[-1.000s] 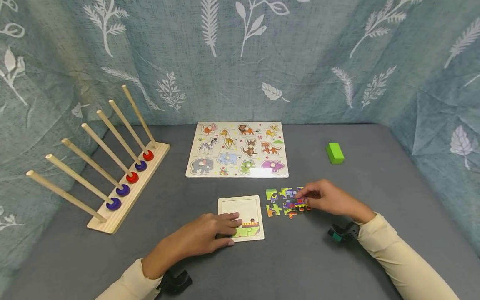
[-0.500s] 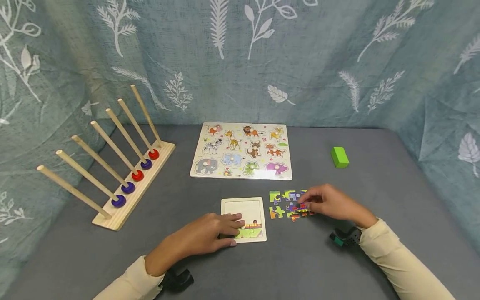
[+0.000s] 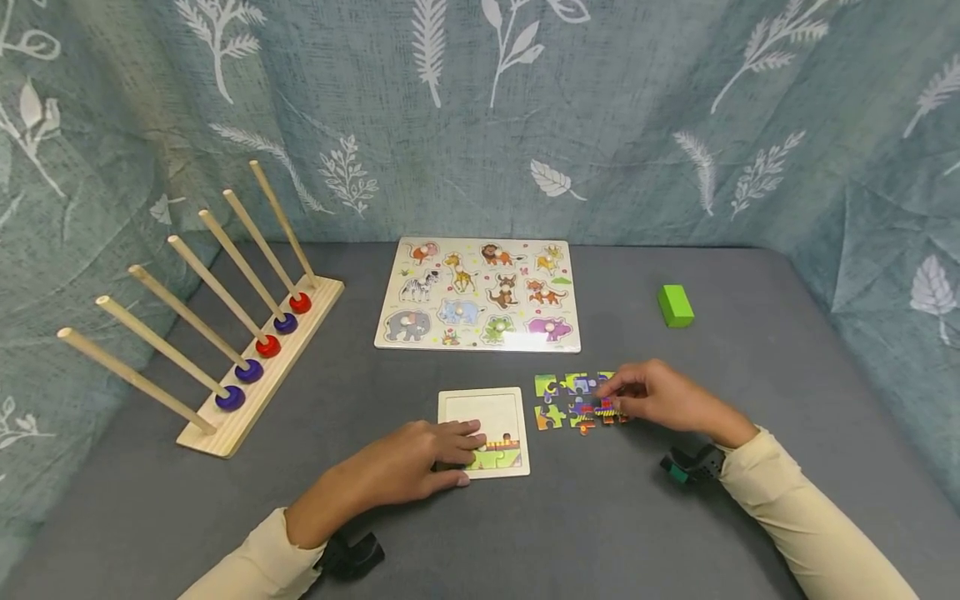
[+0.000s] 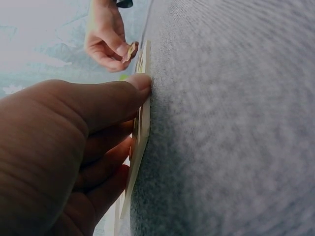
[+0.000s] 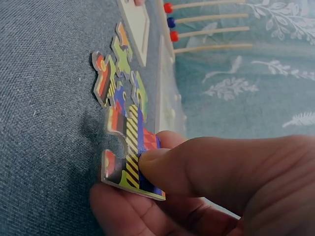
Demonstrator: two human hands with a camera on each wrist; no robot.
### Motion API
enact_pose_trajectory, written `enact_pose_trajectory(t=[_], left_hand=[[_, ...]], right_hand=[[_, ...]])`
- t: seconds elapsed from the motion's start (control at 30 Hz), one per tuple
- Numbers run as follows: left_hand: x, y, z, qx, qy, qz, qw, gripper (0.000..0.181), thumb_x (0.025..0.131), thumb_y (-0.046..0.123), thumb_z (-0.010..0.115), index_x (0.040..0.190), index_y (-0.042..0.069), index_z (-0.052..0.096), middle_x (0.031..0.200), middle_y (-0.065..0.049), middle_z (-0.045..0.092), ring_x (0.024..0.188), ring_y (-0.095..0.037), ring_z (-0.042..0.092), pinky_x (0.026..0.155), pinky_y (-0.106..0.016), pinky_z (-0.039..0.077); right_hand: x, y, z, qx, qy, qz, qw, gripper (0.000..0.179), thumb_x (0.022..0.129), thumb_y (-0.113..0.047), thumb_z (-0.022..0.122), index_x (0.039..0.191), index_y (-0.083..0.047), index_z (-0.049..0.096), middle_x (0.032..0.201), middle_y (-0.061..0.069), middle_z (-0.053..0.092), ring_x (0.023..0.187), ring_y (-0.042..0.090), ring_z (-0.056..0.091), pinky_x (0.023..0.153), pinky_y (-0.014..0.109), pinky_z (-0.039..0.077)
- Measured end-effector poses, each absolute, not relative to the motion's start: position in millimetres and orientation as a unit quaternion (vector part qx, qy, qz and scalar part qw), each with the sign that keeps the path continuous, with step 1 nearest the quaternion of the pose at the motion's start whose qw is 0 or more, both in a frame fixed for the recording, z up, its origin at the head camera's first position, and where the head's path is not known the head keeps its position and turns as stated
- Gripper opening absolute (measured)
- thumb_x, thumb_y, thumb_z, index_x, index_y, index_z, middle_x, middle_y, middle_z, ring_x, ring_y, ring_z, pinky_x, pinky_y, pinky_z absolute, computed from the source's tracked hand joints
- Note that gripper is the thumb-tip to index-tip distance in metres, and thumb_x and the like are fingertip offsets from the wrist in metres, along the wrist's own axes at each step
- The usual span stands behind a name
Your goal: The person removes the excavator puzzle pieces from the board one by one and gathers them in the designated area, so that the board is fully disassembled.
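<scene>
My left hand (image 3: 408,460) rests on a small square wooden puzzle tray (image 3: 480,407), fingers stretched across its left part and thumb on its near edge. Joined pieces with a green and red picture line the tray's lower part; my fingers cover some of them. Right of the tray, my right hand (image 3: 666,402) pinches a jigsaw piece (image 5: 132,152) with yellow and black stripes between thumb and fingers. In the right wrist view the piece is tilted up from the cloth. Several loose jigsaw pieces (image 3: 551,417) lie beside it, partly hidden by that hand.
An animal peg puzzle board (image 3: 480,293) lies behind the tray. On the left stands a wooden rack (image 3: 281,358) with upright pegs and red and blue rings. A green block (image 3: 677,306) sits at the back right. A patterned curtain (image 3: 480,167) hangs behind the grey table (image 3: 525,542).
The head view shifts slightly. Both hands keep nearly the same places, the left on the tray and the right at the jigsaw pieces.
</scene>
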State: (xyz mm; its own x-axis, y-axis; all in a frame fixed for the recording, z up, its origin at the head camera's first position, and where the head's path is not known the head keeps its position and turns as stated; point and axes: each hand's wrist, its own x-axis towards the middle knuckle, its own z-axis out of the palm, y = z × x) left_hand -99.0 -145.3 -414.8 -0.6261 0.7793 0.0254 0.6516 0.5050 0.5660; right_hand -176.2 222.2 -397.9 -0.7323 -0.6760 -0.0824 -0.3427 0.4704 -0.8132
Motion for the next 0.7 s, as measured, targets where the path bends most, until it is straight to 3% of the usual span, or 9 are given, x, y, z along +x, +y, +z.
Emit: enact_pose_trajectory(t=[0.3,0.7], left_hand=[[-99.3,-145.7,-414.7,0.423,0.859,0.268,0.108,0.033,0.092,0.020,0.069,0.122,0.005,0.069,0.134,-0.003,0.058,0.132,-0.019,0.045,0.100,-0.043,0.044],[-99.0,-144.5,-414.0,0.422,0.859,0.269,0.108,0.033,0.092,0.020,0.070,0.121,0.005,0.070,0.134,-0.003,0.058,0.132,-0.020,0.046,0.099,-0.045,0.045]], right_hand=[[-176.3,223.0,-399.1,-0.309,0.838,-0.409,0.187,0.020,0.090,0.008,0.060,0.105,0.002,0.072,0.103,0.011,0.070,0.077,0.009,0.062,0.067,0.025,0.052],[-177.1,225.1,-396.8,-0.311,0.843,-0.386,0.211,0.016,0.090,0.004,0.063,0.103,0.002,0.072,0.099,0.007,0.070,0.076,0.005,0.057,0.065,0.024,0.050]])
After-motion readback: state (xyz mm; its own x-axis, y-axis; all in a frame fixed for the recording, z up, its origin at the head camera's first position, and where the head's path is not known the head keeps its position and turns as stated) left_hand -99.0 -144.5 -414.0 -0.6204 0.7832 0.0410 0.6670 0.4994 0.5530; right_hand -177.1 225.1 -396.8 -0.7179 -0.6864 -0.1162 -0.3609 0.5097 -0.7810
